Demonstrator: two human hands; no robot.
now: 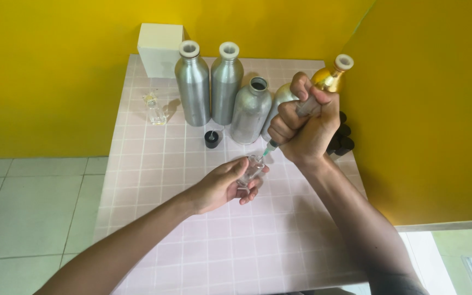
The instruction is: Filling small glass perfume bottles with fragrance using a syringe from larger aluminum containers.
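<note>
Left hand: I am cupping a small clear glass vial (251, 170) in my left hand (222, 186), fingers curled closed around its lower body, mouth tipping up and to the right.
Right hand: my right hand (301, 128) is gripping a syringe (290, 123) in a closed fist, thumb end up, fingers wrapped tight on the barrel.
Syringe axis: it is running on a slant from upper right down to lower left, its teal tip (269, 147) pointing at the vial's mouth.
Key relation: the vial is lying just below and to the left of the syringe tip, nearly touching it; I cannot tell whether the tip is already entering the opening.
Nearer hand: the left hand is holding the vial itself, while the right is hovering above it.
Where it all sits: both hands are working over the middle of a pink tiled table (279, 246).
Behind: silver aluminium bottles (193, 87) are standing in a row, one gold bottle (331, 76) behind my fist, a black cap (211, 139) near the row, another small glass vial (154, 109) to the left, a white box (159, 48) at the back.
</note>
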